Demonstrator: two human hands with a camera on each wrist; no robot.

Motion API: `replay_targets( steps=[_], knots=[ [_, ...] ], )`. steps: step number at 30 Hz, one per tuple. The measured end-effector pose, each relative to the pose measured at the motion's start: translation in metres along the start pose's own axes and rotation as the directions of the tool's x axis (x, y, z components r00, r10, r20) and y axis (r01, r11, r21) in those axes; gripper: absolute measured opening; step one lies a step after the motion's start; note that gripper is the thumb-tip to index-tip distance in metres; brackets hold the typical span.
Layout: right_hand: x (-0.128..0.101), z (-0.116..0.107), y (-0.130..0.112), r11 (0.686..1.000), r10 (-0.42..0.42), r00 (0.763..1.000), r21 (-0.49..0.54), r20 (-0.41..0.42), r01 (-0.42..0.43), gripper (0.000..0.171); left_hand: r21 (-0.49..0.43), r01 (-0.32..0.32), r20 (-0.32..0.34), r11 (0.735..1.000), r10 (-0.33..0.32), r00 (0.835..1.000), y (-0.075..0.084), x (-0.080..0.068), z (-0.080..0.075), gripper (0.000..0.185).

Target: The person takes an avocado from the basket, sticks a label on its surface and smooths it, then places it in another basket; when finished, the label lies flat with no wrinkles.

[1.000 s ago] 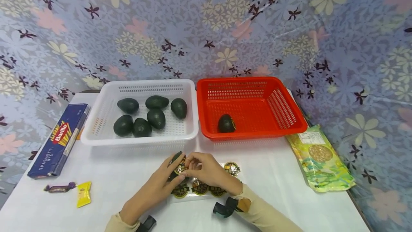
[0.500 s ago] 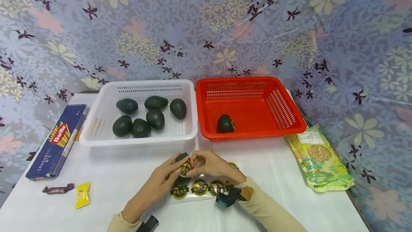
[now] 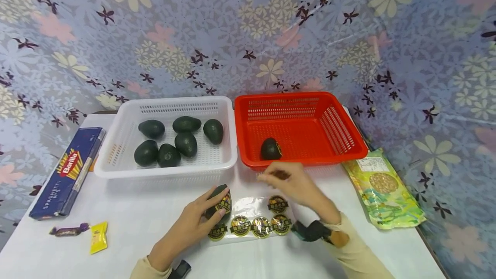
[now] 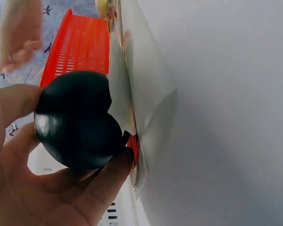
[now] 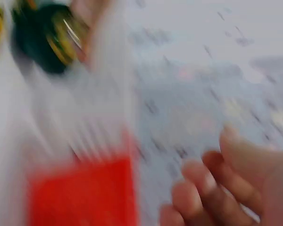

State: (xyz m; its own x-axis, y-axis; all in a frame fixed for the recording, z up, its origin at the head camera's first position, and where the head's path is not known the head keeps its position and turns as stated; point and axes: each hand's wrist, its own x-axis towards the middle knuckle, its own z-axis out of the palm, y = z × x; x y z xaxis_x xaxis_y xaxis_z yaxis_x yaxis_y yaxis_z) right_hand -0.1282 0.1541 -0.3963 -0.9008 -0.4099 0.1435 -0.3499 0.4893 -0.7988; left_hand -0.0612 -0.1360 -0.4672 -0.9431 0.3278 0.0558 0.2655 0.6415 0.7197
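My left hand (image 3: 182, 229) grips a dark green avocado (image 3: 221, 190) low over the table, near the left end of a sheet of stickers (image 3: 248, 205). A round black-and-gold sticker (image 3: 224, 203) sits on the avocado's side. In the left wrist view, thumb and fingers wrap the avocado (image 4: 78, 122). My right hand (image 3: 300, 186) hovers just in front of the red basket (image 3: 302, 160), apart from the avocado. Its fingers are loosely curled with nothing seen between them; in the blurred right wrist view the hand (image 5: 240, 183) looks bare too.
A white basket (image 3: 166, 172) holds several avocados; one stickered avocado (image 3: 270, 149) lies in the red basket. At left are a spaghetti box (image 3: 67, 173), a purple-wrapped candy (image 3: 69, 230) and a yellow packet (image 3: 99, 237). A green-yellow bag (image 3: 387, 193) lies at right.
My right hand has left the avocado, moving right and up toward the red basket and uncovering the sticker sheet. The left hand keeps its grip on the avocado, whose sticker now shows plainly.
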Motion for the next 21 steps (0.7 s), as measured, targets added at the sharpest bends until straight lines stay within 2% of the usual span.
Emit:
replay_targets(
  steps=[1,2,4,5,7,9,10,11,13,15,16,18,21],
  knots=[
    [-0.001,-0.018,0.001,0.999,0.003,0.994,-0.035,-0.109,-0.007,0.011,0.009,-0.011,-0.004,1.0,0.011,1.0,0.0,0.0,0.0,0.054],
    [-0.002,-0.035,0.004,0.995,-0.003,0.973,-0.094,-0.23,-0.019,0.013,0.011,-0.02,-0.007,1.0,0.02,1.0,0.0,0.0,0.0,0.054],
    [-0.004,-0.068,0.015,0.969,0.009,0.907,-0.219,-0.422,-0.112,0.02,0.01,-0.029,-0.012,1.0,0.029,0.999,-0.001,0.0,0.0,0.054],
    [-0.006,-0.083,0.024,0.945,0.027,0.872,-0.272,-0.488,-0.182,0.025,0.006,-0.027,-0.012,1.0,0.027,1.0,-0.001,0.0,0.0,0.055],
    [-0.01,-0.11,0.043,0.875,0.097,0.829,-0.35,-0.551,-0.336,0.037,-0.004,-0.02,-0.01,1.0,0.02,1.0,0.0,0.001,0.0,0.055],
    [-0.014,-0.13,0.064,0.815,0.194,0.821,-0.378,-0.537,-0.44,0.045,-0.013,-0.011,-0.01,1.0,0.011,1.0,0.0,0.002,0.0,0.056],
    [-0.015,-0.139,0.075,0.795,0.256,0.817,-0.369,-0.516,-0.482,0.049,-0.015,-0.009,-0.012,1.0,0.008,1.0,0.001,0.002,0.0,0.056],
    [-0.017,-0.146,0.086,0.79,0.328,0.81,-0.329,-0.487,-0.517,0.052,-0.014,-0.007,-0.014,1.0,0.007,1.0,0.001,0.002,0.0,0.056],
    [-0.02,-0.156,0.103,0.802,0.446,0.793,-0.208,-0.415,-0.56,0.057,-0.016,-0.008,-0.014,1.0,0.008,1.0,0.002,0.002,0.0,0.057],
    [-0.023,-0.161,0.115,0.808,0.546,0.762,-0.02,-0.348,-0.589,0.062,-0.015,-0.014,-0.013,1.0,0.014,1.0,0.002,0.001,0.0,0.057],
    [-0.024,-0.163,0.12,0.797,0.589,0.743,0.074,-0.318,-0.6,0.064,-0.011,-0.021,-0.014,1.0,0.021,1.0,0.002,0.001,0.001,0.056],
    [-0.026,-0.163,0.125,0.777,0.629,0.723,0.205,-0.286,-0.595,0.066,-0.001,-0.033,-0.02,0.999,0.033,0.999,0.001,0.002,0.001,0.056],
    [-0.026,-0.161,0.126,0.76,0.649,0.701,0.285,-0.295,-0.584,0.068,0.007,-0.066,-0.045,0.998,0.066,0.997,0.001,0.004,0.001,0.054]
  ],
)
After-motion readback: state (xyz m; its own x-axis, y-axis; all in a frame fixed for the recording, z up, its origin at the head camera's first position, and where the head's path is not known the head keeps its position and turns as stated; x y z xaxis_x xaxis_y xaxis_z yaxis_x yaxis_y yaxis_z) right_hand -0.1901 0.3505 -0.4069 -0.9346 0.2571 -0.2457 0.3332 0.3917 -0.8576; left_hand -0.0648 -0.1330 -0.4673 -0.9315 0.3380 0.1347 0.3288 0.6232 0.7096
